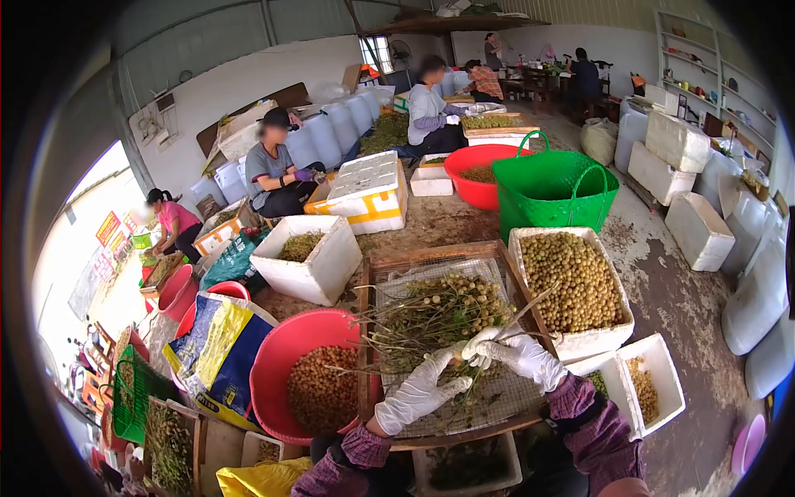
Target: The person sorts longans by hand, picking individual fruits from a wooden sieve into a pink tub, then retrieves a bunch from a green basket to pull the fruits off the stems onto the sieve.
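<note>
My left hand point(422, 393), in a white glove, is over the wire mesh of a wooden-framed sieve point(505, 396), its fingertips closed around part of a plant stem. Beside it my right hand point(515, 354), gloved too, has its fingers pinched on a brown stem point(538, 305) that sticks out to the upper right. Under and behind both hands lies a heap of dried stems with round tan heads point(447, 306). Right of the sieve, a white foam box point(624, 330) holds many round tan heads. To the left, a red tub point(267, 364) holds more of them.
A green basket point(559, 203) and a red basin point(464, 170) stand beyond the sieve. Divided white boxes point(662, 383) are at the right, a foam box point(310, 269) at the back left. A blue-yellow sack point(217, 356) lies left. Several people sit farther back.
</note>
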`<control>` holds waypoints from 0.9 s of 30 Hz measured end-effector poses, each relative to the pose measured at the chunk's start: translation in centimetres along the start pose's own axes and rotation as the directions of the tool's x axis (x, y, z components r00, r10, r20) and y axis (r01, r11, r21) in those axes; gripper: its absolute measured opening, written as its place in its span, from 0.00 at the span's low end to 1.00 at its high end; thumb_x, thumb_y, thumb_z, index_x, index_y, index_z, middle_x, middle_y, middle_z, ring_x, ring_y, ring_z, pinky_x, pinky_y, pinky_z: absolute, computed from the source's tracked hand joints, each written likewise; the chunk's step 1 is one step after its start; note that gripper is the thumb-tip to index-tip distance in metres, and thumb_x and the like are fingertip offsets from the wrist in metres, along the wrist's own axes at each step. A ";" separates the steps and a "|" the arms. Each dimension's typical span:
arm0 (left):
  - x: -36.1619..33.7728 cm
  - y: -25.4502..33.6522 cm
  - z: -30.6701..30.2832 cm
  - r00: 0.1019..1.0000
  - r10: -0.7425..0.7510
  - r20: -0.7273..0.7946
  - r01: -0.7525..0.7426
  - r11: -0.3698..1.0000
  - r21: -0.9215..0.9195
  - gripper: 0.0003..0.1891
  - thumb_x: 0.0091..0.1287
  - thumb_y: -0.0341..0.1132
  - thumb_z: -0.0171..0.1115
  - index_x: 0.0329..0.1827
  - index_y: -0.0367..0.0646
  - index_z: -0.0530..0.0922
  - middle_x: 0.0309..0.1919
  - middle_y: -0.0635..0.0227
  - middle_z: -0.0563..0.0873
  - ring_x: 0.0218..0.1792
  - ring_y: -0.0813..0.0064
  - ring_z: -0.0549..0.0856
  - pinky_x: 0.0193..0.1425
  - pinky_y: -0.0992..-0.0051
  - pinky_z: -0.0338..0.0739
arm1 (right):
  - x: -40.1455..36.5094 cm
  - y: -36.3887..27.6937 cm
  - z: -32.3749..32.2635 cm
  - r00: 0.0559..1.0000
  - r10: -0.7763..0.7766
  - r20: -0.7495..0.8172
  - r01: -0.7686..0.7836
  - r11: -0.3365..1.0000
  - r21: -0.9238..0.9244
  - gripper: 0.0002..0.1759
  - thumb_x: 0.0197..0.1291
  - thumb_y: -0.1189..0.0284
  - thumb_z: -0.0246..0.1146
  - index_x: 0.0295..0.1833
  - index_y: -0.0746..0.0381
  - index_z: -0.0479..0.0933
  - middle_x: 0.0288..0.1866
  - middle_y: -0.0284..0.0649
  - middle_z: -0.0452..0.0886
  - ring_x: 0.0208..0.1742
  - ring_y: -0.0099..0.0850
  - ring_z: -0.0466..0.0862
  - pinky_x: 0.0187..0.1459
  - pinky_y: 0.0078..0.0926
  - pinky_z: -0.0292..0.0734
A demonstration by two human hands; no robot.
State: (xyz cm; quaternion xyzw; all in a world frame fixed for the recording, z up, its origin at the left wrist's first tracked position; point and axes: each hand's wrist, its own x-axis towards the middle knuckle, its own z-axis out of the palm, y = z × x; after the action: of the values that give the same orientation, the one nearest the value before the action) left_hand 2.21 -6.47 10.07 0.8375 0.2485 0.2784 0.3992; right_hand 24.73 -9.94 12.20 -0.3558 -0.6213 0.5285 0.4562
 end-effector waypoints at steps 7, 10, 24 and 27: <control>-1.0 -3.8 1.8 0.993 0.084 -0.087 -0.041 0.913 0.407 0.16 0.70 0.36 0.58 0.53 0.33 0.76 0.41 0.43 0.82 0.42 0.48 0.83 0.47 0.62 0.78 | 0.6 2.2 0.4 0.988 0.065 -0.142 -0.055 0.996 0.076 0.14 0.72 0.67 0.54 0.48 0.64 0.81 0.38 0.33 0.84 0.28 0.17 0.77 0.31 0.15 0.74; -1.6 -3.5 1.1 0.998 -0.047 -0.033 0.057 0.899 0.434 0.16 0.71 0.41 0.57 0.49 0.34 0.78 0.36 0.41 0.82 0.41 0.45 0.82 0.41 0.58 0.78 | 0.3 2.4 0.1 0.979 0.169 -0.116 -0.174 0.984 -0.032 0.13 0.72 0.67 0.54 0.47 0.64 0.80 0.40 0.34 0.85 0.30 0.18 0.77 0.32 0.17 0.75; 0.5 -0.4 1.7 0.993 0.093 -0.075 -0.071 0.964 0.256 0.31 0.65 0.40 0.65 0.69 0.39 0.64 0.60 0.49 0.74 0.59 0.53 0.76 0.62 0.64 0.71 | -0.1 2.7 0.2 0.997 -0.081 0.002 0.078 0.945 -0.319 0.09 0.70 0.70 0.57 0.46 0.65 0.79 0.40 0.32 0.82 0.42 0.21 0.79 0.47 0.19 0.74; 0.2 -3.0 3.0 0.995 0.085 -0.054 -0.070 0.970 0.235 0.24 0.67 0.34 0.62 0.64 0.38 0.68 0.53 0.51 0.77 0.53 0.54 0.78 0.58 0.65 0.72 | 0.5 3.1 0.6 0.998 0.054 -0.039 -0.058 0.992 -0.112 0.09 0.70 0.71 0.57 0.45 0.65 0.78 0.40 0.33 0.82 0.44 0.22 0.79 0.51 0.20 0.74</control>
State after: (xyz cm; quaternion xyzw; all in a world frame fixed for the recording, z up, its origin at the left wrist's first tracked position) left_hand 3.79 -6.28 6.12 0.8783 0.2591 0.2891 0.2792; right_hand 23.83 -9.13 9.26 -0.4078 -0.6316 0.4987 0.4313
